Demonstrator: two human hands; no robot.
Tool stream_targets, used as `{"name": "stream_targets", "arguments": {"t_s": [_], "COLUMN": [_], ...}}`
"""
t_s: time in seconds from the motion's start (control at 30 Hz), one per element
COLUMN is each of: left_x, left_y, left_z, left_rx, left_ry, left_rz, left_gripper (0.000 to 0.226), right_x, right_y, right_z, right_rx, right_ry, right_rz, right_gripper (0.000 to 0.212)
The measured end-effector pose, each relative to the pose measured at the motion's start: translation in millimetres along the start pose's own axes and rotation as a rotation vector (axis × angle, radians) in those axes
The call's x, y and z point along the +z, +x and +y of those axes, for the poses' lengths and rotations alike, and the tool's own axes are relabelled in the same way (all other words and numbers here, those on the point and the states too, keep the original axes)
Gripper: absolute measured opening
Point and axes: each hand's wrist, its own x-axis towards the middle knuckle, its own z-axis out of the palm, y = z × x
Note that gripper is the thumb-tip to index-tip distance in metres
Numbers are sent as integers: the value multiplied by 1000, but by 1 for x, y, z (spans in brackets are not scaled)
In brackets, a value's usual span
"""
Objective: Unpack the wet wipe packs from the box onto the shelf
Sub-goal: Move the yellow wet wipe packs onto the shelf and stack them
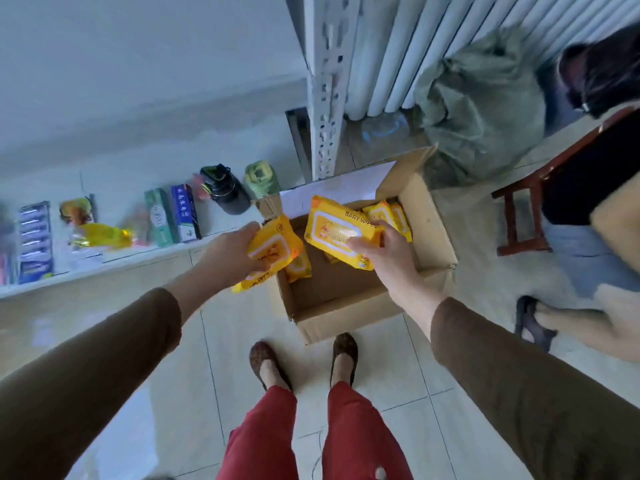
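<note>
Lifting packs from box: left hand grips yellow pack, right hand pinches second pack above it. Next likely: carry left to shelf.

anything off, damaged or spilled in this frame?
Nothing stands out. Left hand and right hand each grip an intact yellow wipe pack over the open cardboard box. More packs lie loose inside. Shelf items are crowded; no visible spill.

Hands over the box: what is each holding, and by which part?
The left hand grips a yellow wipe pack by its left edge. The right hand grips another yellow pack by its near right corner.
</note>
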Motion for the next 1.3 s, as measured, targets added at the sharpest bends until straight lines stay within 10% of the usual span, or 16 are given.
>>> {"name": "stream_targets", "arguments": {"t_s": [0.53, 1.3], "left_x": [-294, -512], "left_y": [-153, 119], "left_z": [-157, -231], "left_rx": [167, 137], "left_ry": [-247, -73], "left_rz": [369, 419], "left_gripper": [37, 37], "right_x": [186, 324], "right_y": [-94, 203], "right_z": [-285, -472], "right_rx": [-428, -390], "right_ry": [-116, -151], "right_rz": [-112, -163], "right_gripper": [27, 28]}}
